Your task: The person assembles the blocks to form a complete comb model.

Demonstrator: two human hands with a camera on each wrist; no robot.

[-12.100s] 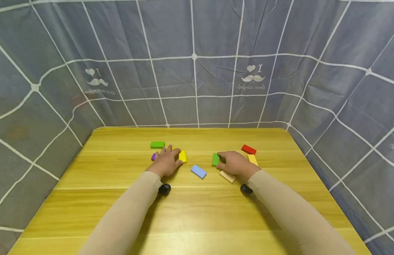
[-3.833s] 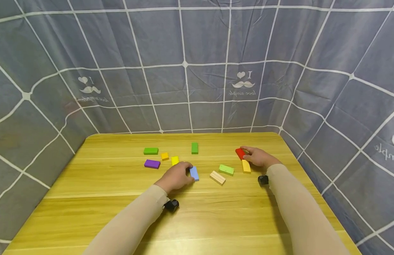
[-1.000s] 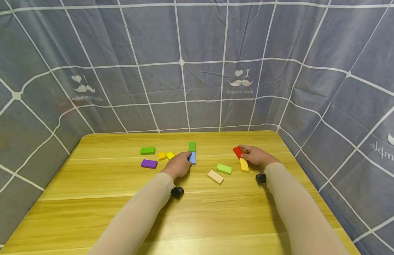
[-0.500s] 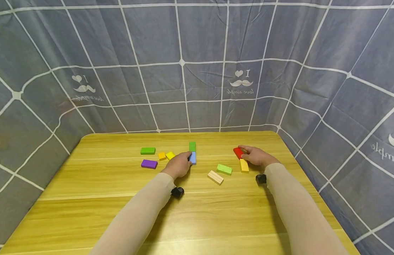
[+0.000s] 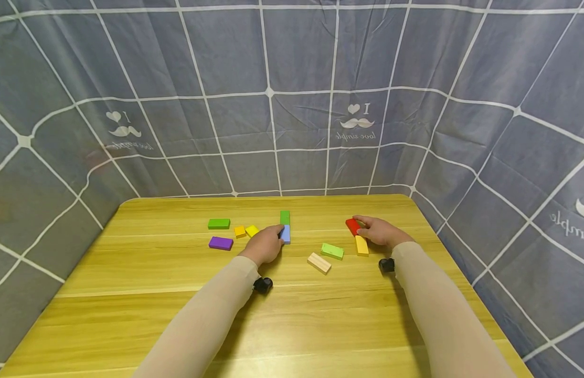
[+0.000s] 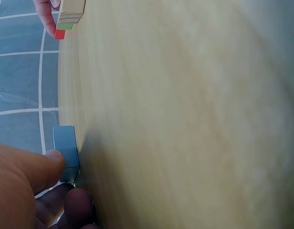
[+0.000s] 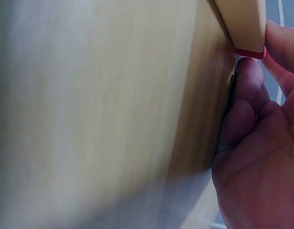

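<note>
My left hand (image 5: 264,245) pinches a light blue block (image 5: 286,234) lying flat on the table. In the left wrist view the thumb (image 6: 51,162) presses on the block's side. The block's far end meets a green block (image 5: 285,217), and both stand in one line. On the right, my right hand (image 5: 381,232) holds a red block (image 5: 352,227) between thumb and fingers. An orange-yellow block (image 5: 362,245) sits right at the red block's near end. In the right wrist view this block largely hides the red one, leaving a red edge (image 7: 251,54) visible.
Left of my left hand lie a green block (image 5: 219,224), a purple block (image 5: 221,243), a small orange block (image 5: 240,232) and a yellow block (image 5: 252,230). A lime block (image 5: 332,251) and a plain wood block (image 5: 319,263) lie between the hands. A grey curtain (image 5: 301,126) surrounds the table.
Since 3.8 s ago my left hand has pushed the blue block away from me up to the green one, and the yellow block has turned. During the last second both hands stay still.
</note>
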